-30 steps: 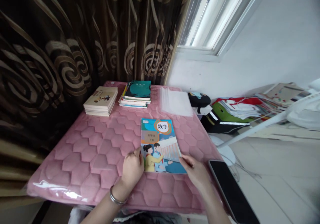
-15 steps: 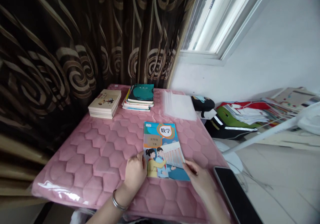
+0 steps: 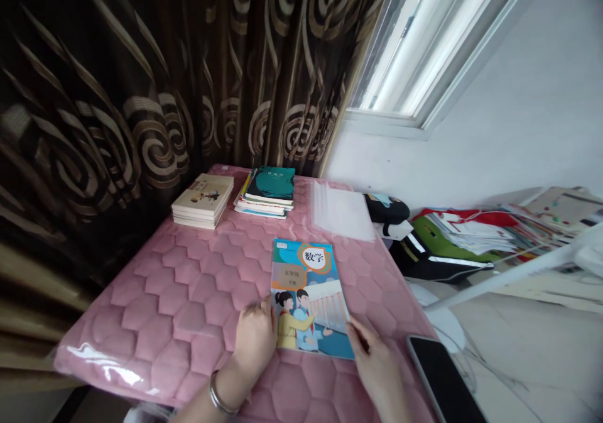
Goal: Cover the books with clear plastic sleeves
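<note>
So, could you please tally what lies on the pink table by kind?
Textbook: 1
Book stacks: 2
Clear sleeves pile: 1
Phone: 1
Total: 5

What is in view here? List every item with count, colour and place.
textbook: 1, blue-green illustrated cover, flat at table's near middle.
beige book stack: 1, far left.
teal-topped book stack: 1, far middle.
clear sleeves: 1 pile, far right.
phone: 1, black, near right edge.
table cover: 1, pink quilted.
curtain: brown swirls, behind.
paper pile: right, off table.
left hand: on textbook's left edge.
right hand: at its right corner.
</note>
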Demonstrator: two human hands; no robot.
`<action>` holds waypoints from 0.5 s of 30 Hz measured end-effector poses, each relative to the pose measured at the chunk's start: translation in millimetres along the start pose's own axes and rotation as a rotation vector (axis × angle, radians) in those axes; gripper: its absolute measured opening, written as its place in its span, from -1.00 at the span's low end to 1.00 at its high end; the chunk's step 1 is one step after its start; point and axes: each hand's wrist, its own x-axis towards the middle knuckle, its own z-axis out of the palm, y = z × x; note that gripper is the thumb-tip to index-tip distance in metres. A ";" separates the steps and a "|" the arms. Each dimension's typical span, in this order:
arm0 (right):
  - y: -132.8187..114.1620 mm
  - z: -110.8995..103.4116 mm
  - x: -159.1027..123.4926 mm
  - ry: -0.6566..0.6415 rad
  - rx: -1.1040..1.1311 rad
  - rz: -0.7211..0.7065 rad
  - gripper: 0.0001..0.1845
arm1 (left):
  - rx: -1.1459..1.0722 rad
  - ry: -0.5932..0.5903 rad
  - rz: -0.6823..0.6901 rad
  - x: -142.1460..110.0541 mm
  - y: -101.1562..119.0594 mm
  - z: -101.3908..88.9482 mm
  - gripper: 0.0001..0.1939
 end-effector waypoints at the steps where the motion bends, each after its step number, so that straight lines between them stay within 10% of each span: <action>1: 0.5 1.3 -0.4 0.016 -0.009 -0.017 -0.45 | 0.003 0.003 0.000 0.0 -0.1 0.1 -0.69; 15: -25.6 -3.9 14.4 0.054 -0.528 -0.298 -0.66 | 0.152 0.069 0.182 4.1 32.8 6.9 -0.55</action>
